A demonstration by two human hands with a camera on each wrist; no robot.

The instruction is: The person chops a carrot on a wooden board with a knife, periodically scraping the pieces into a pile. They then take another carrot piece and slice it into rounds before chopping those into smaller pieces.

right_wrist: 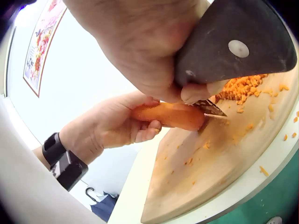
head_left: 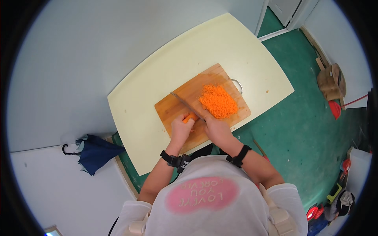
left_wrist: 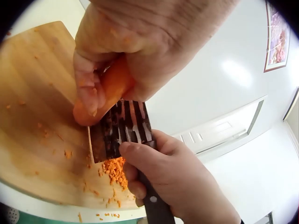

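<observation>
My left hand grips a peeled carrot over the wooden cutting board. In the left wrist view its thumb and fingers wrap the carrot, one end showing beyond them. My right hand holds a kitchen knife by its dark riveted handle. The wide blade stands right at the carrot's end, with orange bits and dark streaks on it. On the board's right half lies a heap of finely chopped carrot, close beside the blade.
The board, with a metal handle, lies on a pale yellow table against a wall. Small carrot bits dot the board and table edge. A dark blue umbrella leans at the left; a brown basket-like object stands on the green floor.
</observation>
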